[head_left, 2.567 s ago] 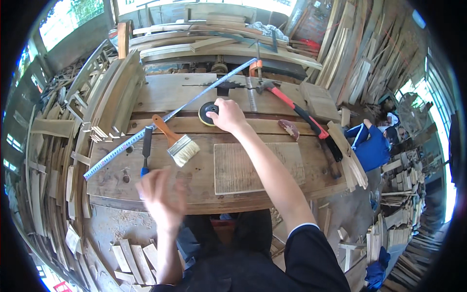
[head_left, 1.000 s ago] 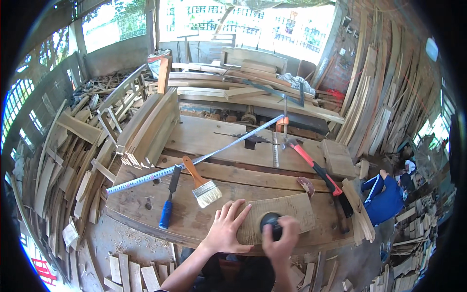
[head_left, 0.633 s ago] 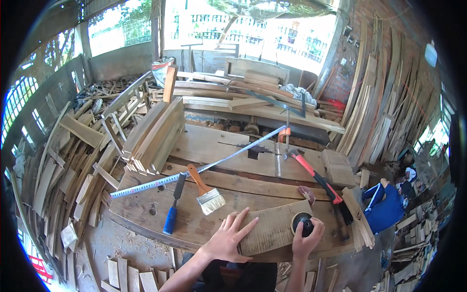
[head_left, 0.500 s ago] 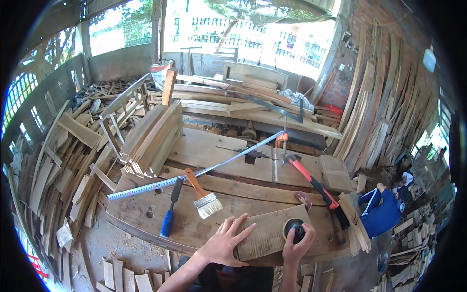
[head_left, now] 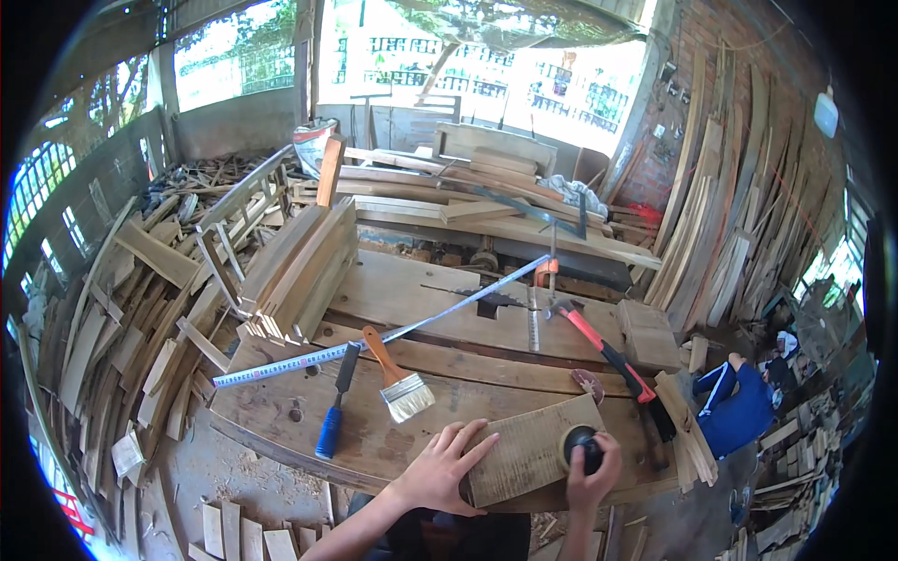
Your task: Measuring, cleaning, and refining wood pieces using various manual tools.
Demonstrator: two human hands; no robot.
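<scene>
Right hand (head_left: pixel 596 477): fingers curled narrow around a round black pad (head_left: pixel 582 453) with a pale rim, which rests on the right end of the board (head_left: pixel 526 452). Left hand (head_left: pixel 438 475): fingers spread wide, palm down, fingertips on the board's left end, thumb by its near left corner; nothing gripped.

Board lies flat on the workbench (head_left: pixel 374 453), at the near edge, slightly askew. Surface looks rough and streaked with grain. Judgement: stiff, moderately light, not fragile; likely to slide under a sideways push, so best held flat at the left end, clear of the pad. Pad: probably light, firm on top, its underside hidden; the knob seems the place to grasp.

Just beyond the board's far right corner: a dark red disc (head_left: pixel 587 381); whether they touch, I cannot tell. It could catch the pad if that overran the corner. Right of the board: hammer (head_left: pixel 608 351), red and black handle slanting toward me, then loose wood strips (head_left: pixel 687 425).

Left of and beyond the board: paintbrush (head_left: pixel 408 397), bristles nearest; farther left, a blue-handled chisel (head_left: pixel 329 432), well apart from the left hand. Beyond both, a measuring tape (head_left: pixel 281 366) stretches diagonally toward an orange clamp (head_left: pixel 545 271). Far right of the board, off the bench: a person in blue (head_left: pixel 734 411).
</scene>
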